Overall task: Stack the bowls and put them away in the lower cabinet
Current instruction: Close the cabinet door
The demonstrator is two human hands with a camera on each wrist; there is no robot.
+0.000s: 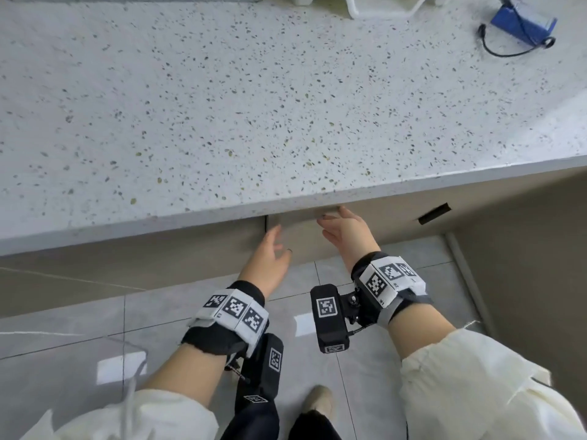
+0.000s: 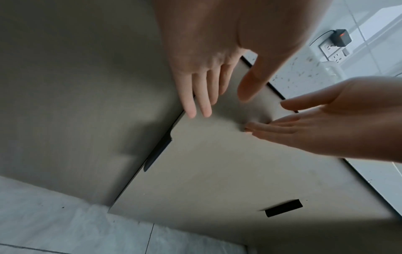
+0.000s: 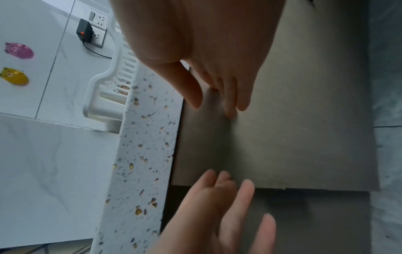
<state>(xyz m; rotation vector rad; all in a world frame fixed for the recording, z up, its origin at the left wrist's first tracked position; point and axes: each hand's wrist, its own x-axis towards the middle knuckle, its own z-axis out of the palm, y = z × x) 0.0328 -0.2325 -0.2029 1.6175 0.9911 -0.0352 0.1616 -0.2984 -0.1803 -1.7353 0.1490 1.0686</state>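
Beige cabinet door fills the space under the speckled countertop, and both hands are right up on it! The right hand has its fingers straight, tips flat against the upper part of the panel just below the counter edge; the left hand is beside it with fingers loose and spread, near the seam with the neighbouring door, and I cannot tell whether it actually touches. Neither hand grasps anything. No bowls anywhere in these views, and the counter is bare apart from a blue box with a black cable and a white rack at the far edge, so my read is the bowls are already behind that door and this is the closing push. To finish it well, press with flat fingertips on the side by the dark handle notch, away from the hinges, keep the push even so the panel seats flush with its neighbour, and keep the left fingers clear of that seam so nothing gets pinched.
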